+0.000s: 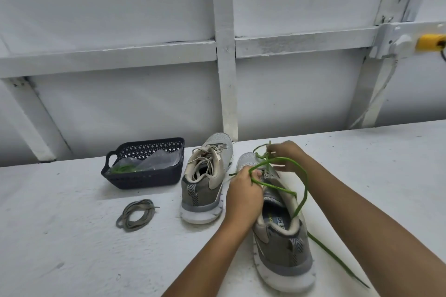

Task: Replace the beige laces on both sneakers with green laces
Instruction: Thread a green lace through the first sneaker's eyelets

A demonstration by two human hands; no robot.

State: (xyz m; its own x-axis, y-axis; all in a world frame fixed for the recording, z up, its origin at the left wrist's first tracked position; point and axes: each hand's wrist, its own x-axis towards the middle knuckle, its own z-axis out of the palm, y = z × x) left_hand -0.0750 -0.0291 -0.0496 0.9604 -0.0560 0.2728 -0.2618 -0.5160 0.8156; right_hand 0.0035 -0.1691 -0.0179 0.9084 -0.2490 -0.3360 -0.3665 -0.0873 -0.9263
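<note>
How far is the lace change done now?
Done: one beige lace lies coiled on the white table. In hand: left hand and right hand thread a green lace into the nearer grey sneaker. Left: the farther grey sneaker, still beige-laced; spare green lace waits in the dark basket.

Two sneakers (205, 183) (281, 241), two green laces (337, 260) (123, 168), two beige laces (136, 215) (208, 161), one dark basket (144, 179), one plastic bag (156, 160), two hands (243, 190) (287, 154).

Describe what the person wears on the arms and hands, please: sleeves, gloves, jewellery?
The left hand and right hand are bare: no gloves, rings, watch or bracelet show. The left arm and right arm are uncovered to the picture's edge; no sleeve shows.
</note>
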